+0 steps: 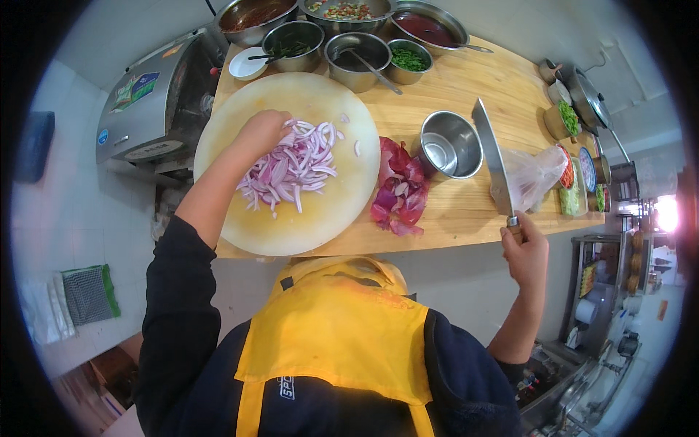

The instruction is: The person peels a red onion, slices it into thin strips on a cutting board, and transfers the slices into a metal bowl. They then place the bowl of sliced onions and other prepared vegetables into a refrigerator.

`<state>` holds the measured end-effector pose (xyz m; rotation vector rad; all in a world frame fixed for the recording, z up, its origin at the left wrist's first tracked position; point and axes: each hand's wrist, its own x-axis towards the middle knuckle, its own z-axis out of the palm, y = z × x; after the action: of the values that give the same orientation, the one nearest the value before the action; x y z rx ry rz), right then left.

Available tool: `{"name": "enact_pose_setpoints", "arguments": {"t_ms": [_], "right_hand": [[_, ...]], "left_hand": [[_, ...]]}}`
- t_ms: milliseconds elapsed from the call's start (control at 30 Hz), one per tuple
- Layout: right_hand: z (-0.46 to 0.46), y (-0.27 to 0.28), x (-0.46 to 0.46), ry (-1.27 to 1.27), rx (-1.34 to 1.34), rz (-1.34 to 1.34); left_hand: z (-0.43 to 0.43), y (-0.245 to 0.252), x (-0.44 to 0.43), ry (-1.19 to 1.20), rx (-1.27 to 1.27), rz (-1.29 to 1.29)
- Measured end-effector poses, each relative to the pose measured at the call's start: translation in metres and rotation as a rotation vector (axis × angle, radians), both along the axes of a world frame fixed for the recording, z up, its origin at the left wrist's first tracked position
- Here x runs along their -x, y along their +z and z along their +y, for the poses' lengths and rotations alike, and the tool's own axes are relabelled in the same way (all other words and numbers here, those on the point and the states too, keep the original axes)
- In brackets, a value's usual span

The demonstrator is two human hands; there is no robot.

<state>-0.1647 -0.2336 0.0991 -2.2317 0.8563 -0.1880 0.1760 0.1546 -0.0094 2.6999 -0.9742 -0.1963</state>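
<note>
A heap of sliced red onion [297, 164] lies on a round, pale chopping board [344, 218]. My left hand [263, 134] is at the heap's far left edge, fingertips bent down against the slices; whether they pinch any is hidden. Off to the right, my right hand [525, 246] grips a Chinese cleaver [494, 153] by its wooden handle, blade pointing away from me above the table. Between board and cleaver stands a steel pot [450, 145] with no food visible inside. Red onion skins [401, 191] are piled beside the board.
Steel bowls with chopped vegetables [349, 11], red sauce [426, 27] and chopped greens [408, 59] line the wooden table's [453, 71] back. A ladle [377, 71] juts from one pot. A plastic bag [527, 175] and several food containers sit right; a steel machine [147, 98] stands left.
</note>
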Motion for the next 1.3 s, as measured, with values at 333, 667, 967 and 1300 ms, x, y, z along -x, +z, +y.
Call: {"name": "enact_pose_setpoints", "arguments": {"t_ms": [333,667,967,1300], "right_hand": [[0.111,-0.048,-0.009,0.152,-0.461,0.054],[0.151,-0.069,-0.011,0.098,-0.532,0.117],[0.178,-0.076,0.001,0.03,-0.547,0.113],[0.177,-0.076,0.008,0.065,-0.553,0.109]], "left_hand": [[0.02,-0.004,0.013,-0.045,0.09,0.039],[0.006,-0.021,-0.006,0.037,0.047,-0.072],[-0.02,-0.074,-0.069,0.047,-0.03,0.026],[0.054,-0.021,-0.028,-0.009,0.233,0.101]]}}
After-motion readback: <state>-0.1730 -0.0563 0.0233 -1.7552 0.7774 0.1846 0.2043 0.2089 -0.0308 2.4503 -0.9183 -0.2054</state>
